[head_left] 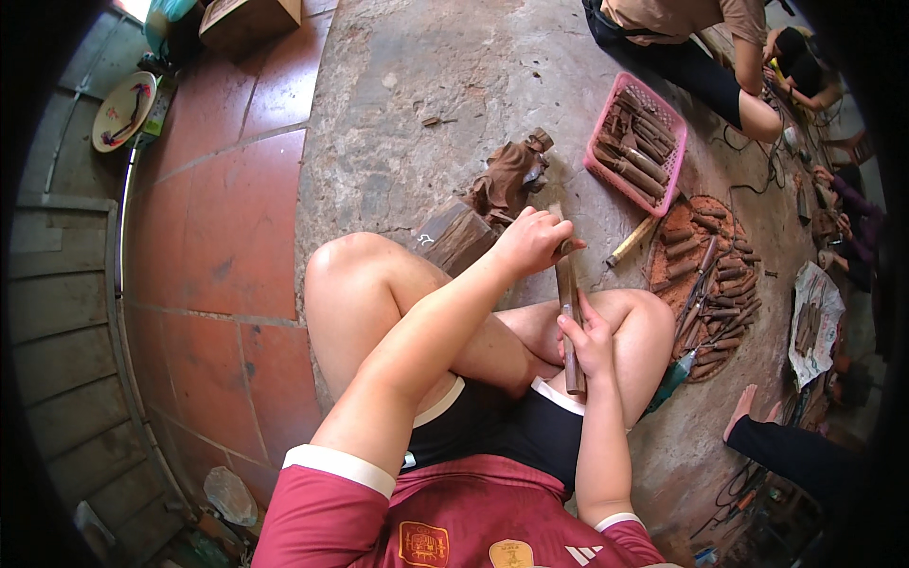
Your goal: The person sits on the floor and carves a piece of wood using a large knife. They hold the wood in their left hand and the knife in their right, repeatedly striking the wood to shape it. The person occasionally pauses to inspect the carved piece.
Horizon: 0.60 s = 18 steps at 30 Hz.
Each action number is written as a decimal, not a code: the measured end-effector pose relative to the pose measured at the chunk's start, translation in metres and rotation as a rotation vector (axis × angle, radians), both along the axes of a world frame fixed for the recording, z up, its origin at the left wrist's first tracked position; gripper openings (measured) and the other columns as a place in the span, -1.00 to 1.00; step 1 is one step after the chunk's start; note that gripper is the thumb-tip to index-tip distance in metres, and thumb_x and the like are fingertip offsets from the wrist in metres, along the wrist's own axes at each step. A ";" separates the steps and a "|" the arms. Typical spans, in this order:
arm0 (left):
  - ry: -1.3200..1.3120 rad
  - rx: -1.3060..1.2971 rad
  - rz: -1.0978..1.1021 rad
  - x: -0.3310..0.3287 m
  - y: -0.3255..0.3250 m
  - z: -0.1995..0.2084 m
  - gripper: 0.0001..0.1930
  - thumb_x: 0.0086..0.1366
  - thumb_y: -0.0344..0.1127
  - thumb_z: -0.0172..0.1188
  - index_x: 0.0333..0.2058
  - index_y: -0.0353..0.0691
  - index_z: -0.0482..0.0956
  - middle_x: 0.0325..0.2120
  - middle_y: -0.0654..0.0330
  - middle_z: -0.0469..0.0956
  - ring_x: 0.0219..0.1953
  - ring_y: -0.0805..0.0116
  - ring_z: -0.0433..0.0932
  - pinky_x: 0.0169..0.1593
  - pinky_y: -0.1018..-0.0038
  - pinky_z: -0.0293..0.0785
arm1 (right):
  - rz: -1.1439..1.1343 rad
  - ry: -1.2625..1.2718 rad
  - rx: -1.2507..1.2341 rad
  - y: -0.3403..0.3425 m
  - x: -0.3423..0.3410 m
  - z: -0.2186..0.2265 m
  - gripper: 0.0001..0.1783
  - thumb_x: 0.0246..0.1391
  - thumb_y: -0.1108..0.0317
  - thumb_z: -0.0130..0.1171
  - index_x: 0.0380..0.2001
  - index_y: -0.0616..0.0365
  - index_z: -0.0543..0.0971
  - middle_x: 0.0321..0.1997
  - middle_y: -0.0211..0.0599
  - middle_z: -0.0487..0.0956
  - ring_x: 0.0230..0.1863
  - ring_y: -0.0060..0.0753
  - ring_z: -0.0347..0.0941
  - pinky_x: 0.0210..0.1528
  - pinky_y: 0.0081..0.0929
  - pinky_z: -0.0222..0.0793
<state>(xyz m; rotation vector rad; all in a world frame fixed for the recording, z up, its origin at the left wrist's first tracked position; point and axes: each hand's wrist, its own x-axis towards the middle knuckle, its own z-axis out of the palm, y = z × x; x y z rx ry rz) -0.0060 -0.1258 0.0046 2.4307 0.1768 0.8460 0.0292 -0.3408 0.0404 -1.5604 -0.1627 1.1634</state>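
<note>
My left hand [536, 242] is closed near the top of a long brown wooden bar [571, 369]. A short dark end shows beside its fingers; what they grip is mostly hidden. My right hand [589, 337] wraps round the bar lower down, over my crossed legs. Just ahead of my left hand lies a dark brown carved wooden piece [509, 178] with a rough, figure-like shape. A squared wooden block [456, 235] with pale marks on one face adjoins it, close to my left knee.
To the right, a pink plastic basket [592, 167] holds several brown rod-like pieces. A pale stick [630, 241] lies below it. More brown pieces [729, 303] cover a round reddish mat. Other people [682, 19] sit or crouch at the right. Red tiles [227, 227] and a slatted panel [66, 331] are leftward.
</note>
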 end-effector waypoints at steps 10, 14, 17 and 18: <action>-0.259 -0.408 0.420 0.011 0.022 0.008 -0.62 0.14 -0.30 0.41 -0.56 -0.28 0.32 -0.69 -0.04 0.32 -0.65 0.03 0.25 -0.54 0.26 0.26 | 0.001 -0.029 -0.007 -0.002 0.000 -0.003 -0.17 0.09 0.47 0.23 0.39 0.24 0.09 -0.56 -0.44 0.46 -0.67 -0.60 0.34 -0.65 -0.61 0.31; -0.165 -0.341 0.280 0.004 0.025 0.004 -0.68 0.13 -0.30 0.38 -0.56 -0.23 0.36 -0.67 0.05 0.40 -0.60 0.07 0.41 -0.47 0.24 0.31 | 0.004 -0.034 0.001 -0.001 0.000 -0.003 -0.16 0.09 0.47 0.24 0.38 0.25 0.09 -0.55 -0.45 0.46 -0.66 -0.60 0.35 -0.65 -0.61 0.32; 0.057 -0.026 0.059 -0.003 0.009 -0.006 -0.76 0.14 -0.22 0.31 -0.55 -0.12 0.42 -0.62 0.21 0.49 -0.43 0.21 0.55 -0.31 0.28 0.31 | 0.006 -0.033 0.012 -0.001 0.000 -0.001 -0.17 0.09 0.47 0.24 0.38 0.24 0.10 -0.53 -0.45 0.47 -0.65 -0.61 0.35 -0.65 -0.61 0.32; 0.090 0.033 0.043 -0.003 0.008 -0.010 -0.76 0.15 -0.20 0.30 -0.54 -0.11 0.43 -0.61 0.22 0.48 -0.43 0.22 0.53 -0.30 0.30 0.30 | 0.006 -0.029 0.007 -0.001 0.000 -0.002 -0.17 0.09 0.47 0.24 0.38 0.24 0.10 -0.53 -0.45 0.47 -0.65 -0.61 0.35 -0.65 -0.61 0.32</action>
